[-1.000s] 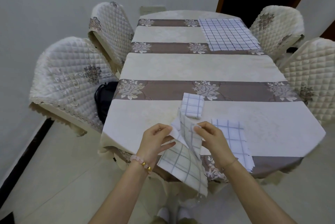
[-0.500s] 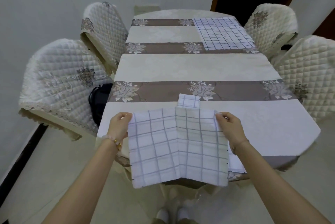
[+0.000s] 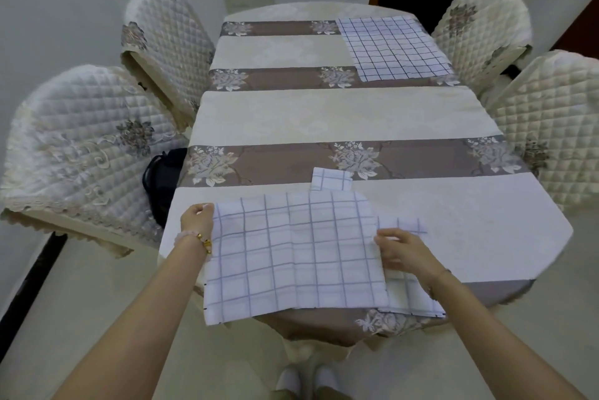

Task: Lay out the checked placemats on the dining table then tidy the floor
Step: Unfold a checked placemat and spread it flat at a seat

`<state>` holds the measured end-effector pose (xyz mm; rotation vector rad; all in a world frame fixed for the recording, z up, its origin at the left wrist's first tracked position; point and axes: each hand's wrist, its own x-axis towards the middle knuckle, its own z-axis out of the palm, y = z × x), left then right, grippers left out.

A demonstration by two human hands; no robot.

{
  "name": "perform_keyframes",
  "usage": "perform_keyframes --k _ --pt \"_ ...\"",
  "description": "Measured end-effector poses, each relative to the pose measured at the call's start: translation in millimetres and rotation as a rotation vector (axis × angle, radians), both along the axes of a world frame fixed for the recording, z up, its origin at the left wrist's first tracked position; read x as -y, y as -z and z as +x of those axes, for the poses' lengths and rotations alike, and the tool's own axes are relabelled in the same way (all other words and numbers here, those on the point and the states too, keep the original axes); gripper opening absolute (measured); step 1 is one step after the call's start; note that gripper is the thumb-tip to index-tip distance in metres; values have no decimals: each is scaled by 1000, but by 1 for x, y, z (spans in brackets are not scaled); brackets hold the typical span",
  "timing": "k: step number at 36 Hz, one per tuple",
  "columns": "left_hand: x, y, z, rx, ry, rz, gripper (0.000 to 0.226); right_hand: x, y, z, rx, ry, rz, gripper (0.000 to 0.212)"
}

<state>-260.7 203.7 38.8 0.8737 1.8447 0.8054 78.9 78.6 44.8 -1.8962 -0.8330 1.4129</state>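
1. Left hand (image 3: 197, 221) gripped the far-left corner of the spread placemat (image 3: 295, 253), fingers curled round its edge.
2. Right hand (image 3: 403, 252) sat at that mat's right edge, fingers loosely bent, tips on the cloth. Pinching or only touching: could not tell.
3. Spread placemat lay at the near end of the dining table (image 3: 340, 114), near-left corner overhanging.
4. Checked mats counted: four.
   - The spread placemat.
   - The far placemat (image 3: 393, 46), flat at the far-right corner.
   - A small folded placemat (image 3: 331, 178), just beyond the spread one.
   - A partly covered placemat (image 3: 411, 297), under the right hand.
5. Quilted chairs: four.
   - near-left chair (image 3: 81, 146)
   - far-left chair (image 3: 165, 43)
   - far-right chair (image 3: 479, 33)
   - near-right chair (image 3: 551, 120)
6. One black bag (image 3: 162, 179) sat on the near-left chair.
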Motion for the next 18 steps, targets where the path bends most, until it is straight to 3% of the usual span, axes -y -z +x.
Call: perform_keyframes --k 3,9,11,13,18 --pt "0 6 -3 10 -41 -8 15 11 11 -1 79 -127 -56 29" --pt "5 8 -3 -76 -33 -33 32 14 19 -3 119 -152 -46 16" --pt "13 1 5 -242 49 3 41 15 17 -5 126 -116 -12 22" --pt "28 -7 17 -422 187 167 44 17 10 -8 87 -59 17 24" --pt "84 -12 62 -467 614 477 45 24 -8 -22 -75 23 64 24"
